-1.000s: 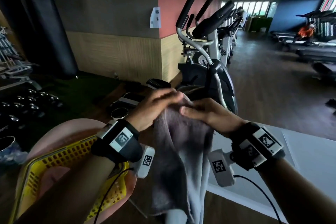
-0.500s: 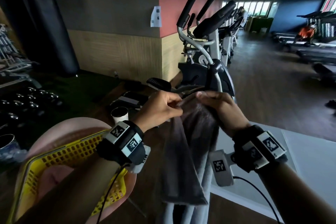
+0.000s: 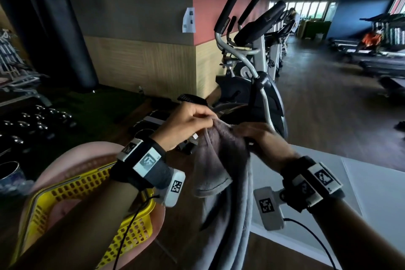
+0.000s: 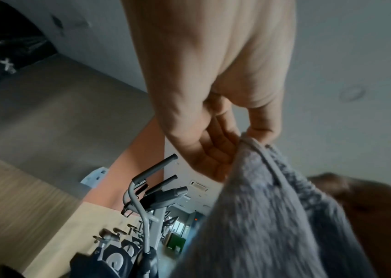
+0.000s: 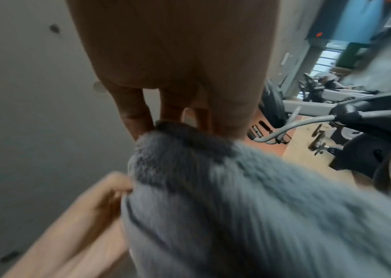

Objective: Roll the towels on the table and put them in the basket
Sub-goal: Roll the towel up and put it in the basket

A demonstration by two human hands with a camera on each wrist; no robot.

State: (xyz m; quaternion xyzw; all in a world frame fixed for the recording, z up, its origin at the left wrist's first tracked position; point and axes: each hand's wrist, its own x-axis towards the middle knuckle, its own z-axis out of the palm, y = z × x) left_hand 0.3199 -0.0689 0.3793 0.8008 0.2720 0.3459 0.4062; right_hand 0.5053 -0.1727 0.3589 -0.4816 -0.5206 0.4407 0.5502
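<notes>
The left hand [image 3: 186, 124] pinches the top edge of the grey towel [image 3: 219, 160] between thumb and curled fingers [image 4: 216, 150]; the left wrist view shows the hem caught against the thumb tip, with the other fingers folded in behind it. The right hand [image 3: 260, 138] grips the same top edge just to the 3 o'clock side of the left, its fingers [image 5: 137, 120] curled over the cloth and pressing down into the bunched fold. The two hands are close together, nearly touching across the towel's peak.

Both forearms reach forward from the 6 o'clock edge of the head view, wrists raised, knuckles turned up and away from the camera. Each wrist carries a strapped band with printed markers.

The towel hangs in the air from the hands, folded over itself, its lower corner dropping toward 6 o'clock and clear of the white table [image 3: 372, 193], which lies at 4 o'clock. The yellow basket [image 3: 65, 190] sits at 8 o'clock on a pink chair [image 3: 87, 153], under the left forearm. An exercise bike [image 3: 258, 76] stands just beyond the hands at 12 o'clock.
</notes>
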